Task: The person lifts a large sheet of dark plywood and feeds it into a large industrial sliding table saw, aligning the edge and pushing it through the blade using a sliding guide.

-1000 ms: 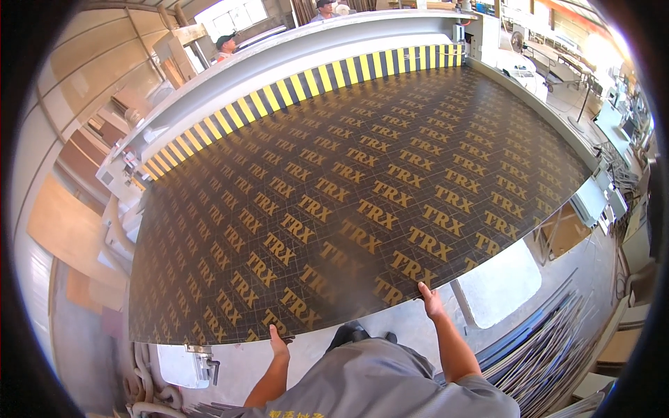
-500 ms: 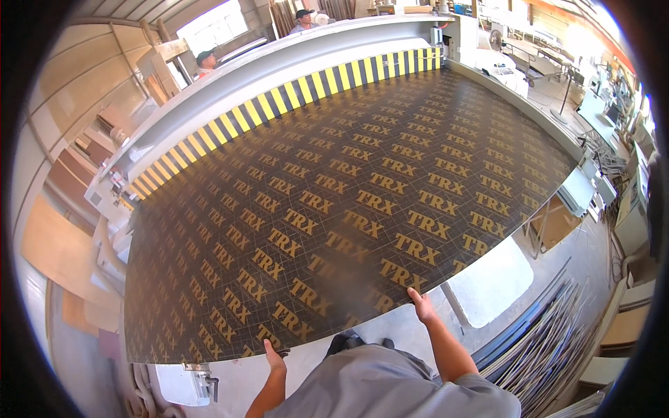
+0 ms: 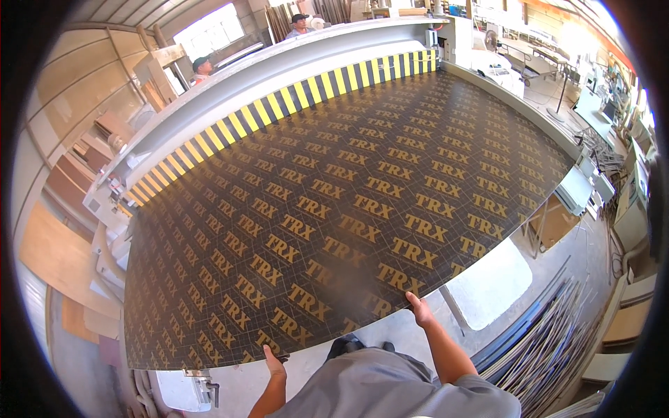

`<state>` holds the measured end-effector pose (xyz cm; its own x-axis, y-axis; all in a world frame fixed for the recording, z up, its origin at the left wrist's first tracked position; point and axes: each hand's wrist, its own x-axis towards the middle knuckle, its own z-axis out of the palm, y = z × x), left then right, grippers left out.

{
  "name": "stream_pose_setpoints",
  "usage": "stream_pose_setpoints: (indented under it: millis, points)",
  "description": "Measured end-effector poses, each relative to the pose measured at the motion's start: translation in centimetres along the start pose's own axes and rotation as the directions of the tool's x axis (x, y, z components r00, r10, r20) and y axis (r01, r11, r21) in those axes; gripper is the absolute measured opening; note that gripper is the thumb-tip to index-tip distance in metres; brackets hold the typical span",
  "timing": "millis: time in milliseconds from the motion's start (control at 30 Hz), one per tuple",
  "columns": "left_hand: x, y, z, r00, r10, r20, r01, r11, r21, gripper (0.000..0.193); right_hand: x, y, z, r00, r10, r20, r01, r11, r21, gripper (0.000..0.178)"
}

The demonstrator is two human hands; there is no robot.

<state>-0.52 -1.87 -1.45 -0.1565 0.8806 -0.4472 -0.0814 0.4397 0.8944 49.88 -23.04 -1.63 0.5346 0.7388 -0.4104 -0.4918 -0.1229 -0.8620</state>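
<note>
A large dark brown film-faced plywood sheet [image 3: 279, 188] with repeated yellow printed marks fills the middle of the view. Its far edge lies along a black-and-yellow striped guard [image 3: 286, 99] on a long white machine. My left hand [image 3: 274, 362] grips the near edge left of my body, thumb on top. Farther right, my right hand [image 3: 419, 308] holds the same edge, its thumb also on the upper face. The other fingers of both hands are mostly hidden beneath the sheet.
White support tables [image 3: 488, 285] show under the near edge. Long thin strips [image 3: 533, 341] lie on the floor at the right. Beyond the white machine beam [image 3: 306, 52], two people [image 3: 300, 26] are partly visible. Wooden boards [image 3: 59, 240] lean at the left.
Both hands and the near edge of the sheet sit slightly lower in the view. Both hands keep their hold on it.
</note>
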Motion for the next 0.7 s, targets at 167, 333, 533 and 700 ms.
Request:
stream_pose_setpoints:
  millis: [167, 333, 533, 700]
  points:
    - [-0.6, 0.4, 0.5, 1.0, -0.012, 0.02, 0.011, 1.0, 0.014, 0.064, 0.3, 0.7, -0.8, 0.999, -0.021, 0.031, 0.021, 1.0, -0.004, 0.077]
    - [-1.0, 0.9, 0.9, 1.0, -0.019, 0.003, 0.019, 0.999, 0.033, 0.063, 0.5, 0.6, -1.1, 0.999, -0.029, 0.045, 0.03, 0.999, -0.017, 0.075]
    - [-1.7, 1.3, 0.7, 1.0, -0.003, 0.007, 0.003, 1.0, -0.006, 0.071, -0.6, -1.1, 0.1, 0.997, -0.037, 0.07, 0.036, 0.999, 0.012, 0.073]
    - [-1.7, 1.4, 1.2, 1.0, -0.009, 0.023, 0.009, 1.0, 0.007, 0.072, 0.0, -0.3, -0.8, 1.0, 0.008, 0.018, -0.009, 0.999, 0.047, 0.067]
